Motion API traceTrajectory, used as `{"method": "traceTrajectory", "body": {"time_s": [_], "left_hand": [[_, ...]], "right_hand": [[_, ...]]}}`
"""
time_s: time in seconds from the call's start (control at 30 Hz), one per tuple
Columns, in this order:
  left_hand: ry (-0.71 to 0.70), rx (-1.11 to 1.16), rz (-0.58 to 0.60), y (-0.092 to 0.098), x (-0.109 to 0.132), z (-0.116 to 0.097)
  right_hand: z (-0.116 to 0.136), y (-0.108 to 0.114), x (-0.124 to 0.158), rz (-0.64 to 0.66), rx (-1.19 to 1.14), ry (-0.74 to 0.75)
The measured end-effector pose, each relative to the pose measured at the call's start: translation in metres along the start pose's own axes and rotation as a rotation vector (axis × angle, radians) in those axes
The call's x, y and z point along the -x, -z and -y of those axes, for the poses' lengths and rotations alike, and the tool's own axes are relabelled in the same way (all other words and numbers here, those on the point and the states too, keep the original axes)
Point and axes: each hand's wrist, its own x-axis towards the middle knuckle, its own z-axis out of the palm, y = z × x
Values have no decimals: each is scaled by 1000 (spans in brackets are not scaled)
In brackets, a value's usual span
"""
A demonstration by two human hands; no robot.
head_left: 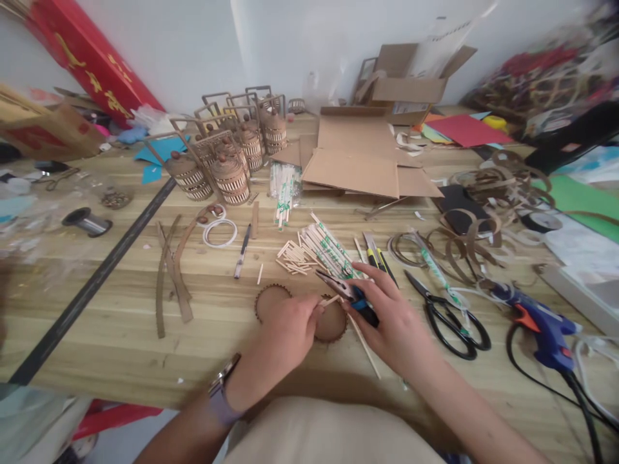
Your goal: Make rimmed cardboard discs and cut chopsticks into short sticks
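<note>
My left hand (pixel 290 328) pinches a short thin wooden stick (pixel 330 301) between thumb and fingers. In my right hand (pixel 387 316) is a pair of pliers (pixel 355 296) with dark blue handles, its jaws pointing up and left, near the stick. Two round brown discs with notched rims lie on the table, one left disc (pixel 271 301) and one right disc (pixel 331 322) partly under my hands. Just beyond is a pile of short sticks (pixel 294 258) beside paper-wrapped chopsticks (pixel 326 248). A long stick (pixel 365 348) lies below my right hand.
Black scissors (pixel 454 322) and a blue glue gun (pixel 546 328) lie right on the wooden table (pixel 217 361). Cutters (pixel 377 258) lie behind my right hand. Small woven lanterns (pixel 229 177) and flat cardboard (pixel 353 171) stand behind. A pen (pixel 242 251) and brown strips (pixel 171 277) are left.
</note>
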Motion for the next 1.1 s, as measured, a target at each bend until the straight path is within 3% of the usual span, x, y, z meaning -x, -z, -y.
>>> {"method": "traceTrajectory", "body": {"time_s": [0.23, 0.5, 0.9, 1.1], "left_hand": [[-81, -195, -83, -12, 0, 8], [-26, -309, -5, -14, -3, 0], [77, -432, -7, -16, -5, -6], [65, -473, -15, -17, -6, -5]], "right_hand": [[1, -13, -4, 11, 145, -59], [3, -16, -4, 4, 246, -108], [7, -30, -7, 35, 446, -182], [6, -33, -7, 47, 465, -190]]}}
